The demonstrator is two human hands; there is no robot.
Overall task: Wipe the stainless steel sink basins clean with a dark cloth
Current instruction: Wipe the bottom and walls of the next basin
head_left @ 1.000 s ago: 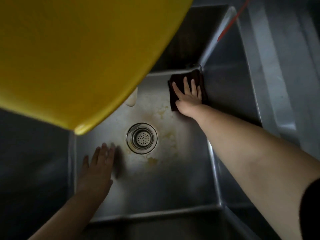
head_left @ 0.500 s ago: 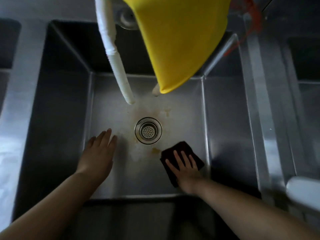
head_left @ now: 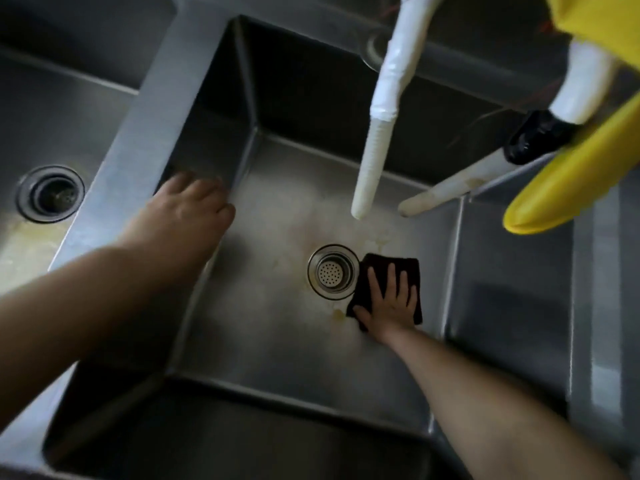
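Dark cloth (head_left: 408, 271) under flat, spread right hand (head_left: 389, 303), floor wipe in progress beside drain (head_left: 333, 271).
Left hand (head_left: 188, 211), fingers loosely curled, rests on sink basin (head_left: 242, 323) wall, left. Yellowish stains near drain remain; next stroke likely crosses them.

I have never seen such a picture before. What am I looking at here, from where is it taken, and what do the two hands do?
There is no machine here. A person wears a camera on the head, so you look down along both arms into a steel sink basin. The right hand presses flat, with straight fingers, on a dark cloth lying on the basin floor, just right of the round drain. The left hand rests at the basin's left wall and holds nothing. Yellowish stains show near the drain. A white hose hangs above. A second basin with its own drain lies to the left. The yellow shape at top right is too close to identify.
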